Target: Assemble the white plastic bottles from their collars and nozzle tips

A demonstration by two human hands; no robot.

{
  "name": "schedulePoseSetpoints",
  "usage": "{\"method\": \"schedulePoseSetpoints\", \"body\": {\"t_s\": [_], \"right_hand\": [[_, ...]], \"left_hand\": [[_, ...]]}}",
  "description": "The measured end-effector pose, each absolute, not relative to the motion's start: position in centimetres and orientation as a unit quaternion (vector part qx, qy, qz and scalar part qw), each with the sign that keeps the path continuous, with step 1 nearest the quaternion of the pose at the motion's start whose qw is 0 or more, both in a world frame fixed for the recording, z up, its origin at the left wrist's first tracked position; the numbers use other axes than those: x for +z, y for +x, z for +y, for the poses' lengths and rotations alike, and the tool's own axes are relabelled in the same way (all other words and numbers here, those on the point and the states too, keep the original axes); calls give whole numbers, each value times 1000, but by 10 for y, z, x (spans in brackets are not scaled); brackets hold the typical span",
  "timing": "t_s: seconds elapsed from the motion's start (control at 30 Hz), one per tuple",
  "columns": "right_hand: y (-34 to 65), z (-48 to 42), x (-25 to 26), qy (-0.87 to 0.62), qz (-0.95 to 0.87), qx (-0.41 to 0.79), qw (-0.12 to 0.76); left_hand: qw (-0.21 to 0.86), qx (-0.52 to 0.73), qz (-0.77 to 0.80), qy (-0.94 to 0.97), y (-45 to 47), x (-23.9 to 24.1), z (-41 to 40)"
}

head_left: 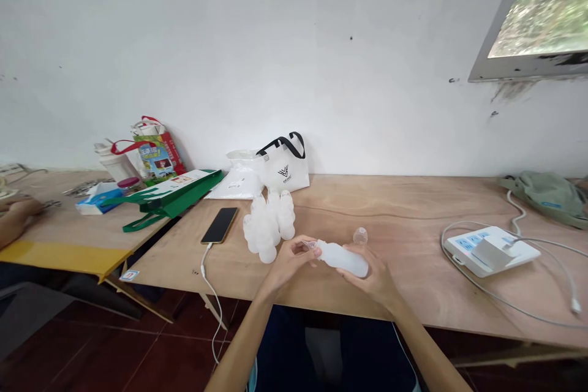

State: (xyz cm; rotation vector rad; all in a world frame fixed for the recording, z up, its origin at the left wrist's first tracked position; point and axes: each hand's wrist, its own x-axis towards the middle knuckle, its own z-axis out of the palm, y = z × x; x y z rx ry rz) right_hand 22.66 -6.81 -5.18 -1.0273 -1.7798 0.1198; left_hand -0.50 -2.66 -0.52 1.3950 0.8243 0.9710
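My right hand (374,275) is closed around a white translucent plastic bottle (342,259), tilted on its side above the table's front part. At the bottle's neck, the fingers of my left hand (294,257) pinch a small clear plastic piece (309,245); whether it is attached to the neck I cannot tell. A clear dome-shaped cap (361,235) lies on the table just beyond my right hand. To the left of my hands stands a cluster of several similar white bottles (269,223).
Left of the bottles lies a phone (220,225) with a white cable. A white bag (287,166) and a plastic packet (239,177) rest against the wall. At right is a white power strip (491,251) with cables. Another person's hand (21,214) shows at far left, near a green bag (169,196).
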Motion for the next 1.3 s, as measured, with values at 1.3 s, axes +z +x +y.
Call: {"method": "schedulePoseSetpoints", "body": {"t_s": [1.3], "right_hand": [[194,-89,-14,-513,-594,361,504]], "left_hand": [[581,457,345,578,-5,-2,-34]]}}
